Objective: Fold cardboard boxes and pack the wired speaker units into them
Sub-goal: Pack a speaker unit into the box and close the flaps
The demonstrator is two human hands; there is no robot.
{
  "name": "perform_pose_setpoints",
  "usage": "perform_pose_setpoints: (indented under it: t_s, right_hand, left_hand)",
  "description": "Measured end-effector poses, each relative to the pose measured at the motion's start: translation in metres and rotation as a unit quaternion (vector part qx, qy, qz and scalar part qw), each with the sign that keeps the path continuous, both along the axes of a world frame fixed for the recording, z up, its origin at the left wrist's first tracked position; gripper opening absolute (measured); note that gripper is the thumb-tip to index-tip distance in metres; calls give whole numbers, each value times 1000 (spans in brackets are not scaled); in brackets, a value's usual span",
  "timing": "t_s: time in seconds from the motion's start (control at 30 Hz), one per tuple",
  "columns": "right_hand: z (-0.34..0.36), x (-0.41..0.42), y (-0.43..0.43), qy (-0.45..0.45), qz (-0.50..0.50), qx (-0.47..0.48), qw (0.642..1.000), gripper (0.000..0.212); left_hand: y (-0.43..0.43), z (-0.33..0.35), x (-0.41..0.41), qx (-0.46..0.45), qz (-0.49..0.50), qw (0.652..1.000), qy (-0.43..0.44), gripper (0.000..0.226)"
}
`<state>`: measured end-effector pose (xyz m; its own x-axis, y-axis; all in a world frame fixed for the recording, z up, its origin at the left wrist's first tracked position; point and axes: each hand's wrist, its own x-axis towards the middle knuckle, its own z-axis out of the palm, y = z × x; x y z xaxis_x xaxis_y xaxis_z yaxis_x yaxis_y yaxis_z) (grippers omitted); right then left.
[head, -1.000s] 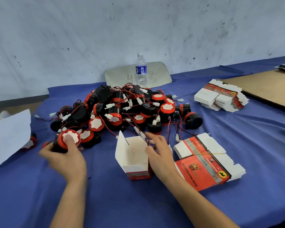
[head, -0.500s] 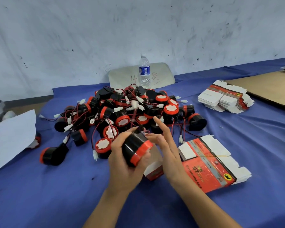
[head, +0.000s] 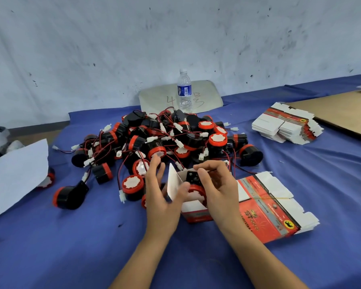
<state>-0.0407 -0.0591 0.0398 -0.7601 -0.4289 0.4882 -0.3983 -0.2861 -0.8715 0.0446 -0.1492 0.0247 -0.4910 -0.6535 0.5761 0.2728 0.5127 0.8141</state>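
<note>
Blue cloth (head: 92,236) spread over the whole table. Dead centre, small cardboard box (head: 193,210) with white walls and a red printed base, standing upright, top open, one tall white flap raised on its 9 o'clock side. Inside it, black speaker unit with a red rim (head: 194,185), lying tilted, the red rim toward the near wall, part hidden by fingers. Left hand (head: 163,197) wide, fingers straight and spread behind the raised flap, thumb pressed against the flap's near face. Right hand (head: 219,188) narrow, fingers curled round the box's 3 o'clock wall, forefinger and thumb pinching its far rim. At 12 o'clock from the box, touching its far side, heap of black-and-red wired speaker units (head: 165,140), red leads and white plugs tangled through it. At 9 o'clock, apart from the heap, lone black-and-red speaker unit (head: 70,195) on its side. At 3 o'clock, just beside the right hand, flat bundle of red-and-white box blanks (head: 267,207) bound by a thin yellow band. At 2 o'clock, well apart, fanned stack of white-and-red box blanks (head: 286,126); beyond it, brown cardboard sheet (head: 346,109). Behind the heap, clear plastic water bottle (head: 184,90), upright, in front of a pale rounded board (head: 156,97) marked "4". Far out at 9 o'clock, white paper sheet (head: 15,174).
</note>
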Motion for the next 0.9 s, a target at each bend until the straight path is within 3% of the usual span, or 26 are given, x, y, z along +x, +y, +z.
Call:
perform_pose_setpoints:
  t_s: [0.1,0.17,0.33,0.43,0.57,0.73,0.9]
  right_hand:
    - [0,-1,-2,56,-80,44,994,26]
    - [0,-3,-2,82,-133,49,986,27]
    - [-2,-7,-2,62,-157,62,984,19]
    - [-1,-10,0,80,-146,85,982,8]
    - [-1,-7,2,125,-94,187,970,44]
    - [3,-7,3,266,-185,242,915,21]
    - [6,-5,4,306,-168,295,889,20]
  left_hand:
    - [-1,-5,-2,27,5,999,-21,50]
    - [0,-7,-1,29,-25,999,-25,50]
    - [5,-13,1,-11,-119,989,-91,115]
    - [1,-14,0,-11,-115,986,-116,125]
    - [-6,-12,0,17,-137,985,-106,119]
    - [-9,-8,3,20,-83,992,-90,89]
    - [-12,-11,1,28,-60,994,-90,73]
